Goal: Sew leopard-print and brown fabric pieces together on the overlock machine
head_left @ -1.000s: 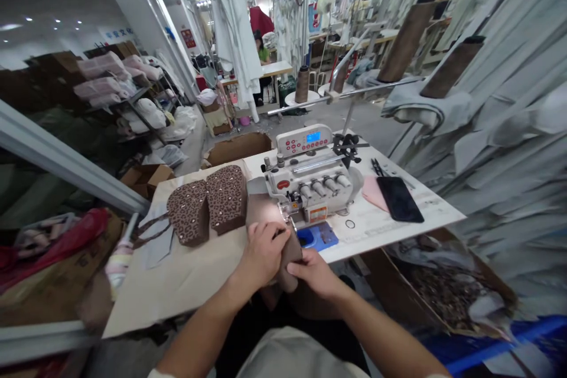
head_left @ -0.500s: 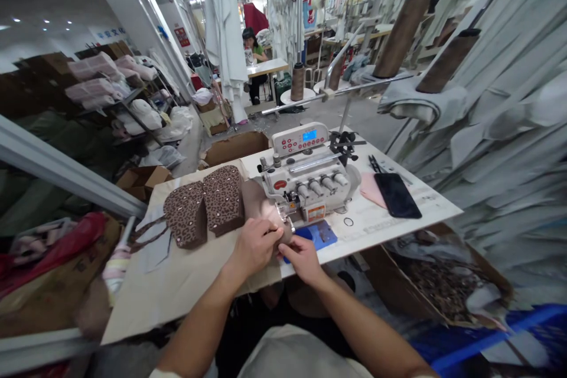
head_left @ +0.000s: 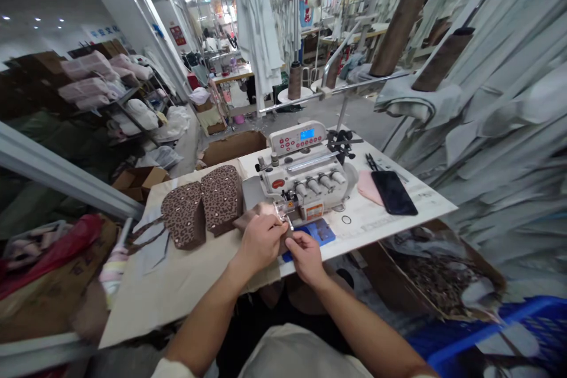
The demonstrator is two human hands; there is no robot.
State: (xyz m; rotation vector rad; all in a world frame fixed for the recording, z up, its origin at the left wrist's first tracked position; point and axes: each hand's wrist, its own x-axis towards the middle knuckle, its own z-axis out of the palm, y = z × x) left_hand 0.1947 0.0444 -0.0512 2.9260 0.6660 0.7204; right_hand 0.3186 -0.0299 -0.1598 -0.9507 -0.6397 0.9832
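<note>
A brown piece of fabric (head_left: pixel 253 212) lies at the needle end of a white overlock sewing machine (head_left: pixel 305 174). My left hand (head_left: pixel 261 240) is closed on the fabric, thumb and fingers pinching it just in front of the presser foot. Beside it, my right hand (head_left: pixel 306 257) pinches the near edge of the same fabric between thumb and fingers. To the left of the machine, two stacks of leopard-print fabric pieces (head_left: pixel 182 212) rest side by side on the table. The underside of the fabric is hidden by my hands.
A black phone (head_left: pixel 394 192) lies over a pink cloth (head_left: pixel 369 187), near black thread snips (head_left: pixel 371 160). Brown thread cones (head_left: pixel 398 32) stand on the rack behind. A carton of scraps (head_left: pixel 436 277) sits below right, beside a blue basket (head_left: pixel 465 339). White cloth hangs at right.
The fabric's far part has come off the machine's left side plate, swung nearer to my left hand and folded up. Both hands stay at the presser foot. The view has shifted slightly.
</note>
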